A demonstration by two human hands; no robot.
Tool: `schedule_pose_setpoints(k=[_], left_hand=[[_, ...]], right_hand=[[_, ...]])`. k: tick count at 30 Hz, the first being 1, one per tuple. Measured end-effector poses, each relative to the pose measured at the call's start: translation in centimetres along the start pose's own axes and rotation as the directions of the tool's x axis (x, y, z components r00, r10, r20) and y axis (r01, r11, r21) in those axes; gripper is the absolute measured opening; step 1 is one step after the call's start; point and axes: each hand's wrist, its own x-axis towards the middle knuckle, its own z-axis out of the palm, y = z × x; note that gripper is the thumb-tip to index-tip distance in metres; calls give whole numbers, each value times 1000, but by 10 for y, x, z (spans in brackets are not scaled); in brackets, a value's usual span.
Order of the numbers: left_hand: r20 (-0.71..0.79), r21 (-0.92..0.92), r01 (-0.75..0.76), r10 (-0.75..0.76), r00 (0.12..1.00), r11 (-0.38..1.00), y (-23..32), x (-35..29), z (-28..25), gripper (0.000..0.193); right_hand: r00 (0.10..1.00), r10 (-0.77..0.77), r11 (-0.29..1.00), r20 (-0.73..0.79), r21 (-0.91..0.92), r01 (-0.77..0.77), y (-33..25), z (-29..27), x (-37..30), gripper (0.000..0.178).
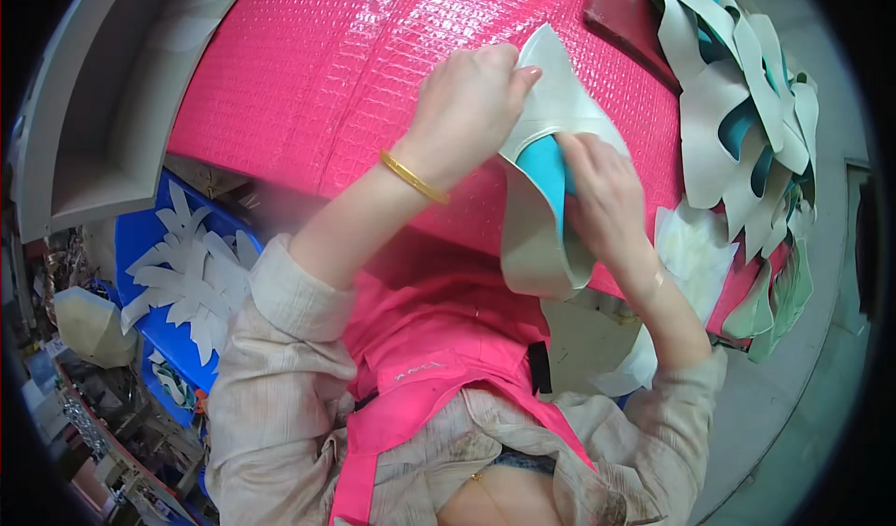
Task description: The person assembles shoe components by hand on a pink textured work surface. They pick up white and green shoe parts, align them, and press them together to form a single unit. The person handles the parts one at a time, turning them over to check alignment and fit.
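nearest, at the bottom of the frame, a pink apron (448, 330) and rolled sleeves (303, 297) frame the work. at the centre, just over the near edge of the pink-covered bench (308, 87), is the white piece (560, 97), bent into a loop, its turquoise lining (541, 167) showing inside. the right hand (607, 190) is closed on its curved inner rim, thumb hidden; the left hand (476, 92), above a gold bangle (411, 179), is pinched tight on the upper left edge. the step in hand seems to be working the rim by hand with the piece stretched between both grips; the next move probably calls for a firm left pinch and a small shift of the right fingers along the curve. further out, white cut strips (191, 269) lie in a blue bin (135, 232) at left, and similar white pieces (714, 115) pile up beside a dark red slab (630, 17) at upper right.
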Motion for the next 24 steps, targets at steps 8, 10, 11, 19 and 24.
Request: schedule_pose_setpoints(k=[8, 10, 11, 19, 24], left_hand=[[221, -17, 128, -121, 968, 992, -49, -5, -3, 31], [-166, 40, -195, 199, 966, 980, -41, -2, -4, 35], [-340, 113, -339, 357, 870, 934, -34, -1, -6, 38], [107, 306, -254, 232, 967, 917, -2, -84, -11, 25], [104, -251, -161, 192, 976, 955, -26, -127, -8, 35]], right_hand=[[894, 384, 253, 231, 905, -342, 17, -4, -1, 14], [898, 352, 327, 266, 863, -384, 21, 6, 3, 19], [914, 328, 438, 240, 818, -372, 22, 6, 8, 20], [866, 254, 324, 431, 806, -496, 48, -27, 18, 18], [766, 345, 121, 543, 783, -610, 33, 0, -50, 17]])
